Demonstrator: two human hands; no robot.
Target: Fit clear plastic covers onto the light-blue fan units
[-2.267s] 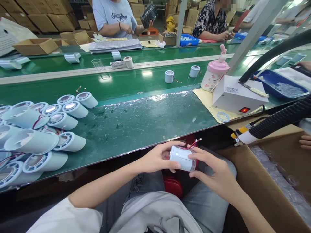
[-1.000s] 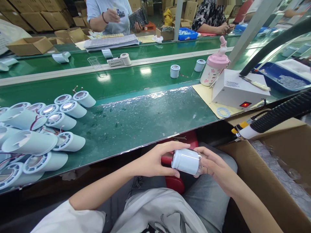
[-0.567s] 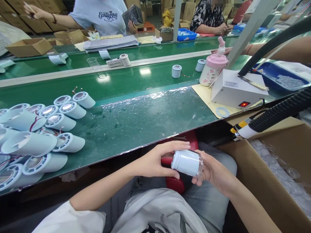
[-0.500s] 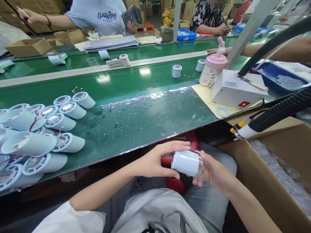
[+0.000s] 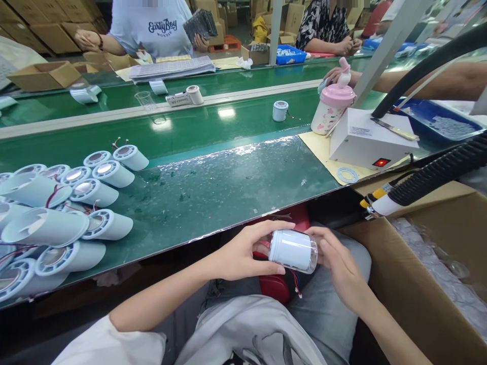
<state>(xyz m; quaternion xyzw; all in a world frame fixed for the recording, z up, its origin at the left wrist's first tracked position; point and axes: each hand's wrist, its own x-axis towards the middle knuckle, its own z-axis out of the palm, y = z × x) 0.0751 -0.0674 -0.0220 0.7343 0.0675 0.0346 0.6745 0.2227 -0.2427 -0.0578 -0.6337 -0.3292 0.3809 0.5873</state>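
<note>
Over my lap, a light-blue cylindrical fan housing (image 5: 292,249) lies sideways between my two hands. A clear plastic cover (image 5: 314,256) surrounds it and shows at its right end. My left hand (image 5: 243,253) grips the left end, thumb below and fingers above. At the right end, my right hand (image 5: 342,268) holds the clear cover, its fingers partly hidden behind it. Red and blue wires (image 5: 297,285) dangle beneath. On the bench to the left, many similar light-blue housings (image 5: 110,223) lie in a heap, some with wires showing.
A white box with a lit red switch (image 5: 380,162) stands right, beside a pink-lidded cup (image 5: 337,99) and a blue ring (image 5: 347,175). A carton (image 5: 411,284) of clear covers is at lower right, below a black hose (image 5: 437,170). One housing (image 5: 280,111) stands on the green belt.
My right hand has shifted its grip on the clear cover, and the wires now show below. Across the belt, a co-worker's hand has picked up the housing near the cup.
</note>
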